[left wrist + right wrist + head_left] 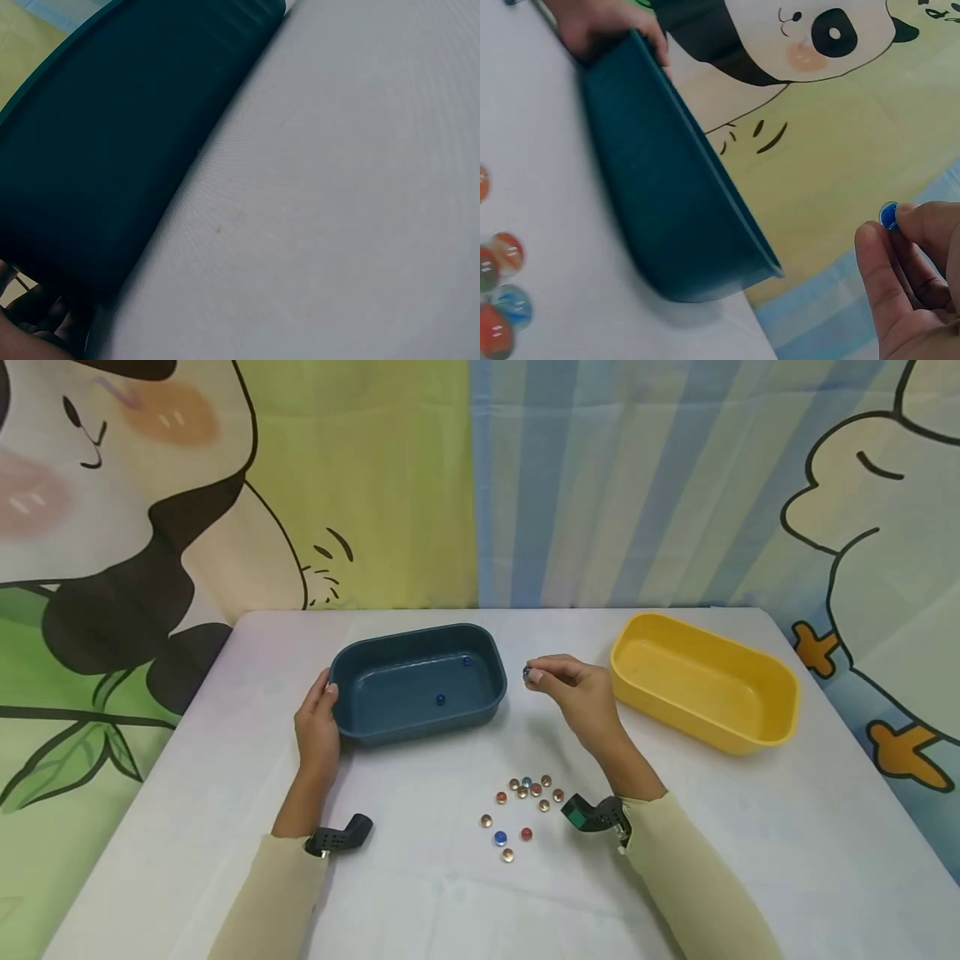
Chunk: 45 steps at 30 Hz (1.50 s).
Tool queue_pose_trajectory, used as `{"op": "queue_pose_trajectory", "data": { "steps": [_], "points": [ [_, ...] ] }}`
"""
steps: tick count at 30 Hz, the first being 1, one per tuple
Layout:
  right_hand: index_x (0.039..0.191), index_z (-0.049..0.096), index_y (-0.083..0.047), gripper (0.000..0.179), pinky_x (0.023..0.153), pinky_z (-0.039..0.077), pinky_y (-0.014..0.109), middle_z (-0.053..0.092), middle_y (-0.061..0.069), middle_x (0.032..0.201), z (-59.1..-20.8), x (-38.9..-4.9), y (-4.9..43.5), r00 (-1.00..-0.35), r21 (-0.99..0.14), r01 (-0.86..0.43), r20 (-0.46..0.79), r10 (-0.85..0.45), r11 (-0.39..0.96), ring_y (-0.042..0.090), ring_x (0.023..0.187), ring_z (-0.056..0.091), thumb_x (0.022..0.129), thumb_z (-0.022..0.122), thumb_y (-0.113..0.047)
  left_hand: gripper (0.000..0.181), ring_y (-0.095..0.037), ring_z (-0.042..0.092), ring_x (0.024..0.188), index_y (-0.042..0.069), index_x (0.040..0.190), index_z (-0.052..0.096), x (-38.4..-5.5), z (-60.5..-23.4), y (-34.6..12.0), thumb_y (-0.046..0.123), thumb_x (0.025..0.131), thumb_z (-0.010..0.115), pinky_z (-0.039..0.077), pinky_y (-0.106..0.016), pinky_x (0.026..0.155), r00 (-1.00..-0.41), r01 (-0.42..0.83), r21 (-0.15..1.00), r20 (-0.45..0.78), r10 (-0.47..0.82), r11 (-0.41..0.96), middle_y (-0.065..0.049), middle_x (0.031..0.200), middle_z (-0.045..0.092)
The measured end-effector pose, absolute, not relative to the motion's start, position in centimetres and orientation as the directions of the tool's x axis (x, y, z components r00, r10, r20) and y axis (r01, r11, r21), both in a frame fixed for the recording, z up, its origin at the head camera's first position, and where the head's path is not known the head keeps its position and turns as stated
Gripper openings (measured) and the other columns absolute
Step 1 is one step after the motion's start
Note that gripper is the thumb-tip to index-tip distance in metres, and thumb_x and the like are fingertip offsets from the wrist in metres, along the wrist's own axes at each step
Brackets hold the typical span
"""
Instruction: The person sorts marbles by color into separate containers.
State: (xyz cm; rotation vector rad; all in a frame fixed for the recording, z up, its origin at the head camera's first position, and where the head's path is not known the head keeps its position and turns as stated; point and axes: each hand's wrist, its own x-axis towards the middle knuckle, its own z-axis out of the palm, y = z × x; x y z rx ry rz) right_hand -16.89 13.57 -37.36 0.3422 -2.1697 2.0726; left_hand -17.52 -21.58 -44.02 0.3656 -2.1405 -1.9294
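My left hand [318, 731] grips the left end of a dark teal tub [420, 724], its thumb by the rim. Two blue marbles [440, 700] lie on the tub's floor. Between thumb and fingertips, my right hand [585, 703] pinches a blue glass marble [889, 216], held just right of the tub, above the table. Nearer to me lies a loose group of marbles [522, 792], amber, red and blue. In the left wrist view the tub's outer wall [112, 142] hides most of the left fingers.
To the right of my right hand stands a yellow tub [705, 727], set at an angle. Both tubs are on a white-covered table [420, 893]. A printed cloth [375, 485] hangs behind the table's far edge.
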Motion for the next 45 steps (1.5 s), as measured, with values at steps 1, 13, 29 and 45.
{"op": "queue_pose_trajectory", "data": {
  "steps": [1, 13, 29, 45],
  "points": [
    [0.107, 0.070, 0.006, 0.019, 0.085, 0.054, 0.030, 0.065, 0.015, 0.104, -37.2, -17.2, 13.5, -0.965, -0.967, -0.253, 0.251, -0.071, 0.030, 0.019, 0.091, 0.069, 0.092, 0.066, -0.004, 0.049, -0.009, 0.019, 0.144, 0.017, 0.151, 0.036, -17.5, -44.0, -21.6, 0.032, 0.105, 0.040, 0.015, -0.027, 0.116, -0.942, -0.023, 0.995, 0.011, -0.337, 0.096, 0.004, 0.156, 0.029],
    [0.106, 0.069, 0.009, 0.020, 0.083, 0.055, 0.031, 0.065, 0.018, 0.105, -35.9, -19.9, 12.0, -0.964, -0.965, -0.259, 0.260, -0.057, -0.036, 0.019, 0.089, 0.069, 0.091, 0.068, -0.003, 0.048, -0.009, 0.019, 0.144, 0.016, 0.151, 0.037, -17.3, -43.6, -21.9, 0.030, 0.105, 0.039, 0.016, -0.028, 0.116, -0.934, -0.032, 0.997, -0.003, -0.356, 0.075, 0.004, 0.156, 0.030],
    [0.102, 0.073, 0.004, 0.015, 0.081, 0.055, 0.026, 0.068, 0.013, 0.100, -36.1, -22.2, 11.1, -0.944, -0.923, -0.329, 0.326, -0.048, 0.200, 0.017, 0.083, 0.071, 0.091, 0.069, -0.006, 0.047, -0.010, 0.020, 0.144, 0.017, 0.151, 0.038, -17.2, -43.7, -22.0, 0.030, 0.105, 0.040, 0.016, -0.029, 0.116, -0.931, -0.045, 0.996, -0.016, -0.364, 0.071, 0.004, 0.155, 0.031],
    [0.107, 0.073, 0.001, 0.019, 0.084, 0.055, 0.031, 0.071, 0.012, 0.104, -35.9, -26.1, 10.1, -0.986, -0.928, -0.144, 0.106, -0.125, 0.344, 0.021, 0.090, 0.071, 0.093, 0.065, -0.009, 0.048, -0.008, 0.022, 0.143, 0.018, 0.150, 0.039, -17.8, -44.4, -21.6, 0.032, 0.105, 0.041, 0.019, -0.029, 0.116, -0.933, -0.039, 0.995, -0.001, -0.360, 0.097, 0.004, 0.154, 0.033]
  ]
}}
